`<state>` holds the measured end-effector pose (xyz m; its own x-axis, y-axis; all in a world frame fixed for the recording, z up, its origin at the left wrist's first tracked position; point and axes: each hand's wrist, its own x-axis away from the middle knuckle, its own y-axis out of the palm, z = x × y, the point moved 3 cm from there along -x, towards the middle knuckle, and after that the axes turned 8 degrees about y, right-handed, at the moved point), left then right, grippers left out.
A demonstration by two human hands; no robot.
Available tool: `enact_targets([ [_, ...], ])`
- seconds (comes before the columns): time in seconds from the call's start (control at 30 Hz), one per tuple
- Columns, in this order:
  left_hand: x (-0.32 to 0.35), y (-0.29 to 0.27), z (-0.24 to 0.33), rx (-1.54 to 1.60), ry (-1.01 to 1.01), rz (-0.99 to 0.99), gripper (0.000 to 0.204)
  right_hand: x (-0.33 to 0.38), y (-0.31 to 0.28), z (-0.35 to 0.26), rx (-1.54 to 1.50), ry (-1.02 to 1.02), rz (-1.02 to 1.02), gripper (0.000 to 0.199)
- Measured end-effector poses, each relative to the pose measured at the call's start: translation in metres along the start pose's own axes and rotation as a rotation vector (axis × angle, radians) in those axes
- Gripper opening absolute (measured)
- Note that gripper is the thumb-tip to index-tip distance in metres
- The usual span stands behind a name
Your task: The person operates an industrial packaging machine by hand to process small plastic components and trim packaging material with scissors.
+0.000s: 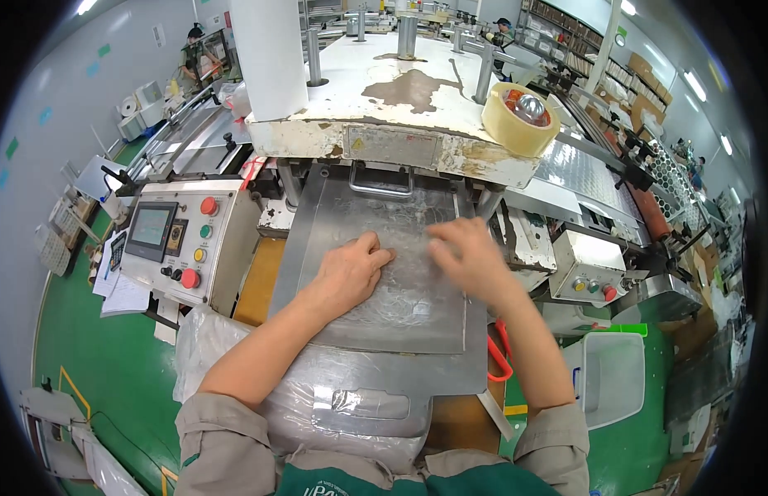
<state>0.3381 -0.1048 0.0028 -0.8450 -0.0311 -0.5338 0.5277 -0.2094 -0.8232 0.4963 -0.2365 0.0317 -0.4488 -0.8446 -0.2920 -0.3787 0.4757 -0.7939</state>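
A flat grey metal plate lies in front of a press, its middle covered with pale scuffs or wrinkled clear film; I cannot tell which. My left hand rests at the plate's middle, fingers curled in and thumb pressed against them. Whatever its fingertips hold, if anything, is hidden. Just right of it, my right hand is smeared by motion over the plate's right part, its fingers bent. At the plate's far edge sits a metal handle, touched by neither hand. A small clear patch shines near the plate's right side.
Behind the plate stands the worn white press head, with a tape roll on its right corner. Button panels flank it, one left and one right. Red-handled scissors, clear plastic bags and a translucent bin are nearby.
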Motion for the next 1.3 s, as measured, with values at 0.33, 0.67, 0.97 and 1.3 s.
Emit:
enact_targets([
  [0.33,-0.004,0.006,0.002,-0.001,-0.052,-0.009,0.033,0.022,0.041,-0.013,0.405,-0.117,0.028,0.037],
  [0.67,-0.010,0.010,-0.001,-0.175,-0.023,-0.079,0.040,0.007,0.032,-0.005,0.627,-0.011,0.162,0.042],
  [0.97,-0.021,0.015,-0.009,-0.219,-0.016,-0.116,0.047,0.017,0.042,-0.011,0.531,-0.062,0.067,0.043],
  [1.3,0.005,-0.018,0.012,-0.152,0.014,-0.321,0.046,0.032,0.026,-0.028,0.498,-0.161,-0.014,0.036],
])
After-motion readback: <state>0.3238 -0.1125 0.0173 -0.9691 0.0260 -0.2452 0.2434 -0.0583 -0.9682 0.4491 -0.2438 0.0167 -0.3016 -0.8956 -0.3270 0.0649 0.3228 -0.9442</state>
